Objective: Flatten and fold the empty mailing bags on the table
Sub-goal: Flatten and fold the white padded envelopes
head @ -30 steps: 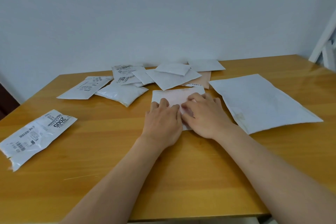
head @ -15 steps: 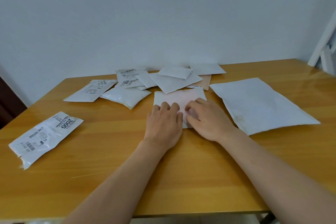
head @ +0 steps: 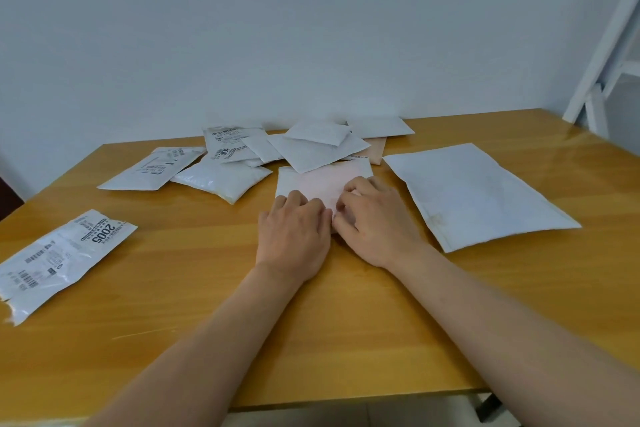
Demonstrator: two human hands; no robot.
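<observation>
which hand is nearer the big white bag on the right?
Right. The right hand rests on the pinkish bag just beside the big white bag; the left hand sits farther away, on the other side.

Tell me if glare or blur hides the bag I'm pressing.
Head view: soft even light; pinkish bag under both hands stays readable; mild sheen on the table at right; wide-angle bending at the edges; slight blur on the labelled bag at left.
</observation>
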